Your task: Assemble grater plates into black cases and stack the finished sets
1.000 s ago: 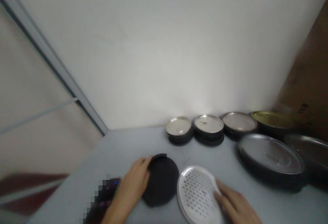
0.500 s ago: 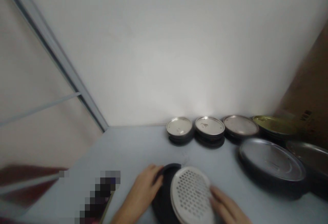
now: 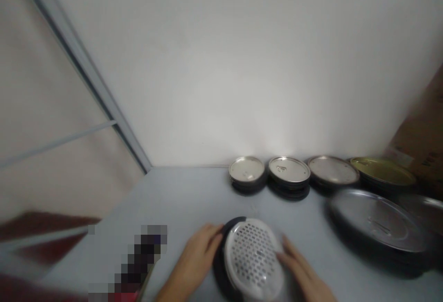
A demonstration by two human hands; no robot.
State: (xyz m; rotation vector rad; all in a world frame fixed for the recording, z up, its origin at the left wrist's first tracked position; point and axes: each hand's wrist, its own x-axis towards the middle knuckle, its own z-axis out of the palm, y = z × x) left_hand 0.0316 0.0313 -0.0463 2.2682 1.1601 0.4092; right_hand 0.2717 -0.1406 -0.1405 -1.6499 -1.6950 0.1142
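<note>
A pale round perforated disc (image 3: 254, 260) with rows of small slots sits over a black round piece (image 3: 221, 269), perhaps a bowl or base. The black piece shows as a dark crescent along the disc's left side. My left hand (image 3: 199, 253) is closed on the black rim, thumb and fingers at its upper left. At the disc's right edge is my right hand (image 3: 299, 265), its fingers bent against the disc. Blur hides how firmly they grip. The lower part of both round pieces runs toward the frame's bottom edge.
Along the wall stand stacks of round metal lids: a small one (image 3: 247, 170), a second (image 3: 289, 170), a third (image 3: 332, 170) and a gold one (image 3: 382, 170). A larger silver lid stack (image 3: 379, 221) lies nearer, right. A cardboard box (image 3: 424, 131) stands far right; a pixelated patch covers the lower left.
The perforated disc has shifted left over the black piece, covering more of it. My right hand has moved with it. The whole view has swung slightly left.
</note>
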